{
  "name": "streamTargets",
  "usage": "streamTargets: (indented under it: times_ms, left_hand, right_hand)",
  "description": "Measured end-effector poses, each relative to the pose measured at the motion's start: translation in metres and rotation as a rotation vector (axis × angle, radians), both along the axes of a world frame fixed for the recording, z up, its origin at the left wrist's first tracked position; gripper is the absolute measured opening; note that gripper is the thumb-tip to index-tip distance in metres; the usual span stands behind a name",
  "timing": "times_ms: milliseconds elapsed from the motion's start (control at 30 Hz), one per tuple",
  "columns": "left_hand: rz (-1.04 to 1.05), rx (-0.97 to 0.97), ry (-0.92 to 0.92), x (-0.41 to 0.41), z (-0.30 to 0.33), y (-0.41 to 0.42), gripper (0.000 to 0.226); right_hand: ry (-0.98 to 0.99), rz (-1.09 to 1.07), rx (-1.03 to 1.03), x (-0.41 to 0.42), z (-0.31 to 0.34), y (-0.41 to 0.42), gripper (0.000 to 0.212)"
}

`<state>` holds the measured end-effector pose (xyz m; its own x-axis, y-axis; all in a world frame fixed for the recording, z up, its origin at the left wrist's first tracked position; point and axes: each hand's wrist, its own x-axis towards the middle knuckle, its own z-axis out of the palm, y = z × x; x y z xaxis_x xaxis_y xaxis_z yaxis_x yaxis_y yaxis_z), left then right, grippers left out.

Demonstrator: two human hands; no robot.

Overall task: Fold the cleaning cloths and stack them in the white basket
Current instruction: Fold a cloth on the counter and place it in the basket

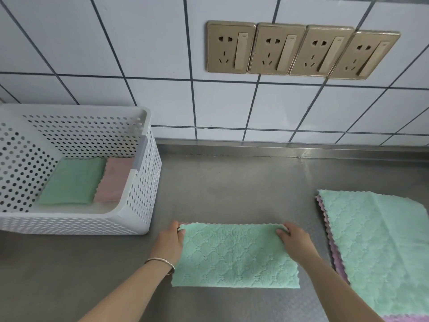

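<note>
Both hands (170,242) pinching far corners of half-folded, quilted green cloth (234,256).

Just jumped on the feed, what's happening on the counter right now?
A person is folding a green cloth on the steel counter. The left hand and the right hand each pinch one far corner; the cloth already lies folded in half. The white basket at left holds a folded green cloth beside a folded pink cloth. A pile of unfolded cloths waits at right.
</note>
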<state>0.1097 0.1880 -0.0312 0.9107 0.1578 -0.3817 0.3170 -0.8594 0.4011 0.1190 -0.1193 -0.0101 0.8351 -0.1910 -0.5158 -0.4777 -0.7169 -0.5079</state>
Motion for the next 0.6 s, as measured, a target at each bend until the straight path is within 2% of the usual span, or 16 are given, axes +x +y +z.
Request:
streamTargets:
  times_ms: [167,233,300,367,433,533,600]
  left_hand:
    - [0.148,-0.097,-0.012,0.001,0.003,-0.002,0.018]
    - [0.273,-0.189,-0.068,-0.005,0.004,-0.002,0.017]
    - [0.311,-0.198,-0.173,-0.012,0.006,-0.001,0.017]
    - [0.199,-0.068,-0.339,-0.02,0.001,-0.003,0.015]
    - [-0.037,0.059,-0.435,-0.029,-0.005,-0.013,0.022]
    - [-0.448,0.132,-0.348,-0.045,-0.008,-0.044,0.042]
    - [-0.619,0.182,-0.26,-0.053,-0.015,-0.062,0.046]
  right_hand:
    - [-0.019,-0.055,-0.052,0.002,-0.002,0.002,0.009]
    - [-0.091,-0.144,-0.097,-0.005,-0.002,0.001,0.016]
    - [-0.142,-0.207,-0.165,-0.016,-0.003,0.001,0.023]
    - [-0.13,-0.213,-0.219,-0.027,-0.005,0.001,0.03]
    - [-0.09,-0.231,-0.225,-0.034,-0.007,0.003,0.035]
    - [-0.003,-0.273,-0.194,-0.038,-0.004,0.008,0.037]
    - [0.074,-0.284,-0.185,-0.036,0.0,0.012,0.04]
